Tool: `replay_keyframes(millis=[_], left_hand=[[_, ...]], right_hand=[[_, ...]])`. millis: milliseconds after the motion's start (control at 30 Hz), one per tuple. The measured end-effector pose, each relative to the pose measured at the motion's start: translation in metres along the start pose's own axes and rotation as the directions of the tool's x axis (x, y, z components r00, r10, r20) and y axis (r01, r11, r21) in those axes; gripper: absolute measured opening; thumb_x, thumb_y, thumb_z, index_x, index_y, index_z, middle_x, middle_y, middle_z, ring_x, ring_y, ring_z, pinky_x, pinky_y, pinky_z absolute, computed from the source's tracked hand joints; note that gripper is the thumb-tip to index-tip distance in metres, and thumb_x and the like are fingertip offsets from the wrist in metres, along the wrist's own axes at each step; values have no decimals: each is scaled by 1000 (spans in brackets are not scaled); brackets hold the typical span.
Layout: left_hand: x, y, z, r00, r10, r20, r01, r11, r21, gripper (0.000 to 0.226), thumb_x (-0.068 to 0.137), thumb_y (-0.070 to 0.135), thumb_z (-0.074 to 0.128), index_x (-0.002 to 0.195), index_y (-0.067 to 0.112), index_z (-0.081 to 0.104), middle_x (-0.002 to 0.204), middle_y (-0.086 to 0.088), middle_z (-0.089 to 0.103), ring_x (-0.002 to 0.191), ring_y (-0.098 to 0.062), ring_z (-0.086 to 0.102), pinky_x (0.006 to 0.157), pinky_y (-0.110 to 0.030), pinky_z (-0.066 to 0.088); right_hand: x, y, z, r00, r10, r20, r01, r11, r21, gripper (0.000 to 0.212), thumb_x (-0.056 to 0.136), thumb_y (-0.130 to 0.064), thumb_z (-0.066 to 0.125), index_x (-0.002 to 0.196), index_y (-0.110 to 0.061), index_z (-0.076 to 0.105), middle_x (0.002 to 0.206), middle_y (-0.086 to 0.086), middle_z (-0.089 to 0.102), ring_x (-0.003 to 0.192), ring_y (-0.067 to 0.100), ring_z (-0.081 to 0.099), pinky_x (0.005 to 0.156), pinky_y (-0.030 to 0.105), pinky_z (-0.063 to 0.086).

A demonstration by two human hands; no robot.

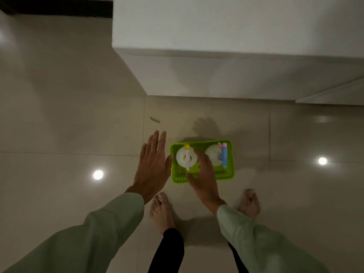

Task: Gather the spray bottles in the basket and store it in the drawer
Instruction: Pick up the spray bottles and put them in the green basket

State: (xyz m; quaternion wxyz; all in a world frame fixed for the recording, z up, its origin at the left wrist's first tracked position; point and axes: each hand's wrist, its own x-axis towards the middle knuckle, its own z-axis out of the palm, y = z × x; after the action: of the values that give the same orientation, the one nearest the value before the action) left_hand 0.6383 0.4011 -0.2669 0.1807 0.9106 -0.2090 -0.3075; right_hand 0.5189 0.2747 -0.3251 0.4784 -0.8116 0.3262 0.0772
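A lime-green perforated basket (pixel 226 175) stands on the tiled floor in front of my feet. Two spray bottles stand upright inside it: one with a white and yellow nozzle (pixel 186 157) on the left, one with a blue and pink trigger (pixel 223 155) on the right. My left hand (pixel 153 164) is flat with fingers extended, just left of the basket's left wall, thumb near the rim. My right hand (pixel 203 178) hovers over the basket's middle and front rim with fingers spread, covering part of it. Whether it touches the basket I cannot tell.
A white cabinet (pixel 226 71) rises just behind the basket, with a lower front panel (pixel 332 95) jutting out at the right. My bare feet (pixel 161 211) stand close behind the basket. A small dark scrap (pixel 155 120) lies on the floor. Ceiling lights reflect off the glossy tiles.
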Motion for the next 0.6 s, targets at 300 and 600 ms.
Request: replay_keyframes(millis=[300, 600], left_hand=[[-24, 107, -85, 981, 110, -158, -122, 990, -70, 66, 104, 36, 39, 158, 19, 6, 167, -3, 4, 154, -16, 6, 125, -41, 16], [18, 223, -201, 910, 193, -368, -231, 971, -62, 64, 104, 38, 39, 157, 23, 7, 167, 2, 4, 154, -10, 5, 125, -42, 17]], right_hand=[[5, -94, -151, 942, -203, -269, 233, 968, 87, 55, 88, -17, 67, 141, -15, 52, 144, 3, 51, 135, 21, 50, 103, 51, 49], [60, -204, -297, 852, -342, -396, 421, 898, 130, 53, 88, -16, 70, 137, -26, 52, 140, -9, 51, 128, 15, 52, 93, 37, 53]])
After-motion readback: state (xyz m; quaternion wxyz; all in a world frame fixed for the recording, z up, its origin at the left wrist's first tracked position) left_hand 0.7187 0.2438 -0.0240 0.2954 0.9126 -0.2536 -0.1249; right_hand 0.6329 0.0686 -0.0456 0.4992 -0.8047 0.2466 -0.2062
